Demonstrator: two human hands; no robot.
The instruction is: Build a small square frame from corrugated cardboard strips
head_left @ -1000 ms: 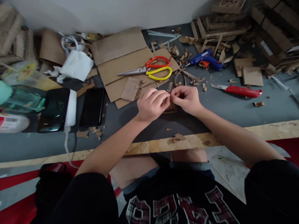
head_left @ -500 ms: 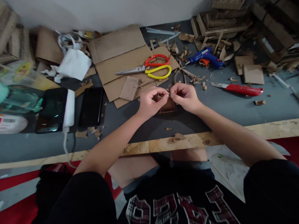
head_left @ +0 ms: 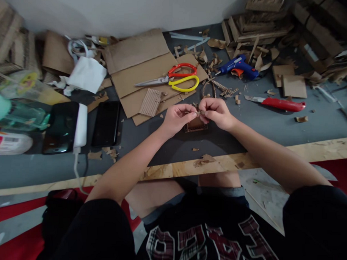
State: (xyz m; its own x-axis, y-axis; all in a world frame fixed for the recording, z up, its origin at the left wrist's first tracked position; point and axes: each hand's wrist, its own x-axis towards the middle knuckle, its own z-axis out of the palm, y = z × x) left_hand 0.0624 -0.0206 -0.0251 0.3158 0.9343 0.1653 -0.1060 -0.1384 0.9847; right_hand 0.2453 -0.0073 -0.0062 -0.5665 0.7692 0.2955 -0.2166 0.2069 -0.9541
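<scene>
Both hands — left hand (head_left: pixel 177 118), right hand (head_left: pixel 217 112) — pinched shut on a tiny cardboard strip (head_left: pixel 199 112) above a small cardboard frame (head_left: pixel 195 124) — assembly seemingly midway, scissors (head_left: pixel 174 80) and glue gun (head_left: pixel 238 66) idle.

A small brown cardboard piece (head_left: pixel 195 124) lies flat on the grey table (head_left: pixel 275 122), partly hidden, edges slotted.

The small piece (head_left: pixel 195 123) under the fingertips looks like matt brown corrugated cardboard, its ribs rough. The flat sheets (head_left: pixel 143 70) toward the desk's far edge are the same dull cardboard. The scissors (head_left: pixel 171 80) have bright metal blades and glossy red and yellow plastic handles. The glue gun (head_left: pixel 239 66) is blue plastic. The utility knife (head_left: pixel 277 103) has a shiny red handle. The desk (head_left: pixel 275 124) is matt grey, with a rough, raw wooden near edge.
</scene>
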